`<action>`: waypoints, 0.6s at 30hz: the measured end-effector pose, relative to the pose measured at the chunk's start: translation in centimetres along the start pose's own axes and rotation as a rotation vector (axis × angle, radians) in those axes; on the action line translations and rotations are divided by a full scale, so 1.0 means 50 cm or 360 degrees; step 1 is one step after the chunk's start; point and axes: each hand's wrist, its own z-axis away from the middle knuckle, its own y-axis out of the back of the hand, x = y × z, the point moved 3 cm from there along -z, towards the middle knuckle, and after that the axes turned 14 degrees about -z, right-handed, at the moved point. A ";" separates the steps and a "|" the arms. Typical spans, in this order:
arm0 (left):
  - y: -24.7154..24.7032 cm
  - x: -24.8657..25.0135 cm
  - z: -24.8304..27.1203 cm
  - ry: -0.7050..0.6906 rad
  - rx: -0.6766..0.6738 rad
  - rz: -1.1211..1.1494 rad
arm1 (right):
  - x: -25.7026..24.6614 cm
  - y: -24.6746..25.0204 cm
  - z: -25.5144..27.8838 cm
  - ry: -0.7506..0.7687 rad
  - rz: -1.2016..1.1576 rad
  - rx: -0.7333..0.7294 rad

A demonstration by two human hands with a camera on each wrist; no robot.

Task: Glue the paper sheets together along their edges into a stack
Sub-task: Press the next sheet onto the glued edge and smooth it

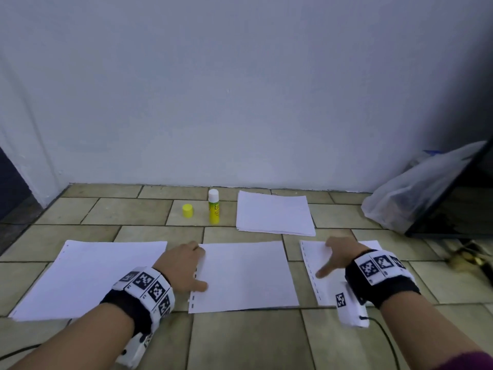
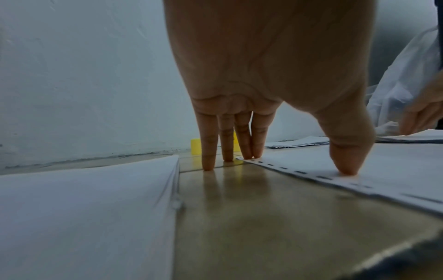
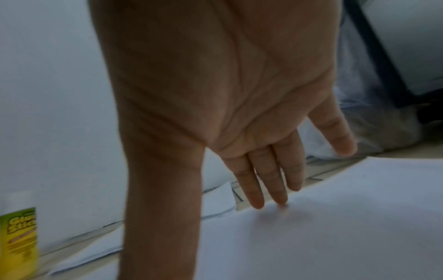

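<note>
Three lots of white paper lie in a row on the tiled floor: a stack (image 1: 88, 279) at the left, a middle sheet (image 1: 245, 276) with a dashed left margin, and a right sheet (image 1: 312, 252). My left hand (image 1: 200, 265) presses the middle sheet's left edge. In the left wrist view its straight fingers (image 2: 242, 144) touch the sheet's far corner and the floor, and the thumb (image 2: 345, 151) holds down the margin. My right hand (image 1: 329, 259) is spread over the right sheet, straight fingers (image 3: 271, 185) touching the paper (image 3: 335, 227). The uncapped glue stick (image 1: 214, 206) stands by the wall beside its yellow cap (image 1: 187, 210).
Another paper stack (image 1: 274, 213) lies by the wall, right of the glue stick. A clear plastic bag (image 1: 408, 193) and a dark slanted panel (image 1: 458, 204) fill the right corner. A thin black cable (image 1: 384, 337) runs under my right wrist. The wall stands close behind.
</note>
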 end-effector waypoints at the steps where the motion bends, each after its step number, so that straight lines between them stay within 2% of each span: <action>1: 0.001 0.000 0.000 0.0001 0.0000 -0.0004 | 0.016 -0.009 0.012 0.0001 -0.0075 -0.0023; 7: 0.004 0.006 0.008 0.0009 0.0019 0.0045 | 0.044 -0.054 0.029 0.0137 -0.0247 0.0044; 12: 0.004 0.014 0.021 -0.0075 0.0039 0.0116 | 0.061 -0.052 0.030 0.0208 -0.0309 0.0105; 18: 0.002 0.019 0.027 -0.0083 0.0080 0.0037 | 0.052 -0.023 0.036 0.0287 -0.0110 0.0317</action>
